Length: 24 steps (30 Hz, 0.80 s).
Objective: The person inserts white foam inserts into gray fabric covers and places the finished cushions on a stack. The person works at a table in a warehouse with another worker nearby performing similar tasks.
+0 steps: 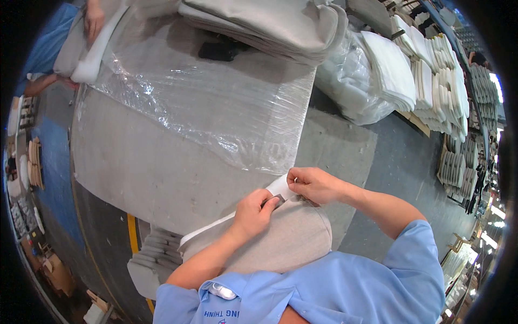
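A grey-beige fabric cushion cover point(291, 232) lies against my front at the near edge of the table, with white padding point(279, 187) showing along its far side. My left hand point(254, 214) is closed on the cover's edge, thumb and fingers pinching a narrow dark strip point(273, 201) at the opening. Just to the right, my right hand point(314, 184) pinches the same edge by the white padding. A second dark bit of the edge shows under the right fingers. What lies beneath the fingertips is hidden.
The table point(129, 156) is partly covered by clear plastic film point(216, 113). Stacked grey cushions point(259, 24) and a black object point(216, 51) lie at its far side. A co-worker's hand point(94, 24) holds a similar cover at far left. White pads point(388, 70) stand at right, grey cushions point(154, 256) at lower left.
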{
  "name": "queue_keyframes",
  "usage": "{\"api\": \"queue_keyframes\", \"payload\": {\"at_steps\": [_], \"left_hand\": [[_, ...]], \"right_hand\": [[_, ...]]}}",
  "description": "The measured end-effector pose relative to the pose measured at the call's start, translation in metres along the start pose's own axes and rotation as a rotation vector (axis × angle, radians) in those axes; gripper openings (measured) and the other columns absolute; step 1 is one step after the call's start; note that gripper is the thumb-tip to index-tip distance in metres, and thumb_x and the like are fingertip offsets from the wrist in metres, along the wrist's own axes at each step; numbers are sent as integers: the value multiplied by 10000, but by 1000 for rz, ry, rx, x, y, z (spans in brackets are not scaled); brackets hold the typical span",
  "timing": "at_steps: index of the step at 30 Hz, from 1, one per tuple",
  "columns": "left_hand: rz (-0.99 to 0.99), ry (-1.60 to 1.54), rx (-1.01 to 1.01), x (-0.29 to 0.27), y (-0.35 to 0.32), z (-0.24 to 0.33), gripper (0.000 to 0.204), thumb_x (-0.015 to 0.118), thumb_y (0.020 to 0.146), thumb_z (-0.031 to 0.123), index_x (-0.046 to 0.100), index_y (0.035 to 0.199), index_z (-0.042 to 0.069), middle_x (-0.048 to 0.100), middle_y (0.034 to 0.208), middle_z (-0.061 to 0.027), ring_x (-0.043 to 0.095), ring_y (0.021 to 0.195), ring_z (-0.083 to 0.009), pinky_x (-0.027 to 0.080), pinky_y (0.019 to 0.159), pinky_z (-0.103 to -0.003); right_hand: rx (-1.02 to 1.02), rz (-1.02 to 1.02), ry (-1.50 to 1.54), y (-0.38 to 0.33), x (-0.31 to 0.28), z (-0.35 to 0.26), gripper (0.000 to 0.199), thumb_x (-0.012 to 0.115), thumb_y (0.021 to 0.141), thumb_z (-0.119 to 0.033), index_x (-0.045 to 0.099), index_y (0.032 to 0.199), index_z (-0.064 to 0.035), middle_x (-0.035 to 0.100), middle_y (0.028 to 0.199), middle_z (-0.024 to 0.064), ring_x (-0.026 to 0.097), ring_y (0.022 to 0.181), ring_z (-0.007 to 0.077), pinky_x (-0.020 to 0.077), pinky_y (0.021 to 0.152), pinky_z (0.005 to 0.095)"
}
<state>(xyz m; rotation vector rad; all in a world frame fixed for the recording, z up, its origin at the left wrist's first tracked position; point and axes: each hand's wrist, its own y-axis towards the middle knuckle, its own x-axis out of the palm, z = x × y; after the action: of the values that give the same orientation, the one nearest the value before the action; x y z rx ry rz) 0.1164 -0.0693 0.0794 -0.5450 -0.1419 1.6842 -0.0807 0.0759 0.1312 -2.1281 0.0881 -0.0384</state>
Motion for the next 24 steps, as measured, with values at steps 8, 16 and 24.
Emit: {"api": "queue_keyframes", "payload": {"at_steps": [8,16,24], "left_hand": [[-596,-273,-394,-36,18,32,309,717,989,256,744,1081,-38,723,884,-22,628,779,-76,518,686,-308],[-636,202,-163,-29,16,14,306,586,1052,280,752,1098,27,737,954,-119,673,841,-198,528,772,-361],[-265,215,256,-13,12,-19,179,578,1023,130,685,997,-11,670,921,-198,665,863,-315,500,778,-399]], "right_hand": [[-324,18,-372,-3,11,11,252,590,1013,-168,662,1235,-71,682,821,82,638,723,153,514,691,382],[-213,768,1085,7,115,142,330,473,1129,-309,648,1279,-73,671,1031,48,638,900,154,553,832,355],[-524,859,1827,35,197,86,497,378,1149,-422,604,1357,-32,685,1304,150,692,1139,288,572,997,457]]}}
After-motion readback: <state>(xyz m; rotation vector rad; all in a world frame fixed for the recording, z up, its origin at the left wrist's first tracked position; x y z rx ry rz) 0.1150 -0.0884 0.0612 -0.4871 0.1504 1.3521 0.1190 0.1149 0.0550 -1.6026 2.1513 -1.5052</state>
